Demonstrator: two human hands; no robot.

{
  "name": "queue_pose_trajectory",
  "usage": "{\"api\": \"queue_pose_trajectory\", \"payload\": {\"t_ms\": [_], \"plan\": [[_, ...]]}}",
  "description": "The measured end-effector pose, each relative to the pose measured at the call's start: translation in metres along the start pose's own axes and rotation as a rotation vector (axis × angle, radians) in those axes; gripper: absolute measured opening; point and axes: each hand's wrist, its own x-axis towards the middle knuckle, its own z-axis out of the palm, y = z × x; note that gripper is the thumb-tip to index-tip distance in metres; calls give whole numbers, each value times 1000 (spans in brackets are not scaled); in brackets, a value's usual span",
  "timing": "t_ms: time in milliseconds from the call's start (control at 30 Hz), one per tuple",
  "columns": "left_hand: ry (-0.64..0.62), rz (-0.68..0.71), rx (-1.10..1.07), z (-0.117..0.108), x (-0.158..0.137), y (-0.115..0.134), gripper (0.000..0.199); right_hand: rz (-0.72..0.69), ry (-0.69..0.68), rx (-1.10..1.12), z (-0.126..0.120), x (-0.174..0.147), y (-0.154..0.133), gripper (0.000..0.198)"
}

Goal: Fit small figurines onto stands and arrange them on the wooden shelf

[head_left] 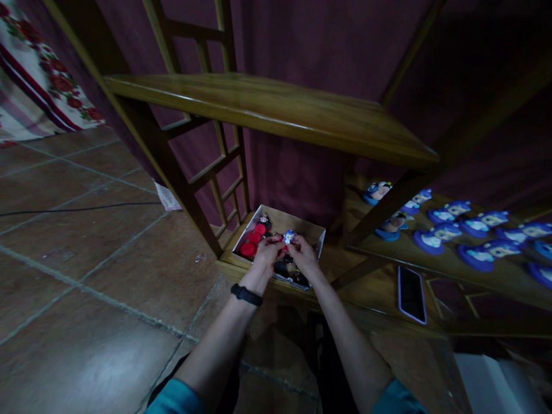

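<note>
Both my hands reach down into a cardboard box [302,221] on the lowest shelf of a wooden rack. My left hand [267,253] and my right hand [304,253] meet over the box and together pinch a small blue and white figure [288,236]. Inside the box lie several small figures with red bases [252,241] at the left and dark ones [287,270] under my hands. A black band [246,295] sits on my left wrist.
A middle shelf [452,261] to the right carries several blue-based figures [474,256]. A phone [411,294] lies flat on the low shelf right of the box. An upper wooden shelf [276,109] juts out above my hands. Tiled floor [86,259] spreads to the left.
</note>
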Motion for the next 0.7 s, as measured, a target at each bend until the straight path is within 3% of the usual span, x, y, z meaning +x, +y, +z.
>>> {"api": "queue_pose_trajectory", "payload": {"t_ms": [267,700], "plan": [[-67,-7,10,0,0,1,19,11,-11,-7,0,1,2,16],[-5,12,10,-2,1,-2,31,52,6,-103,-1,-1,-1,30]]}}
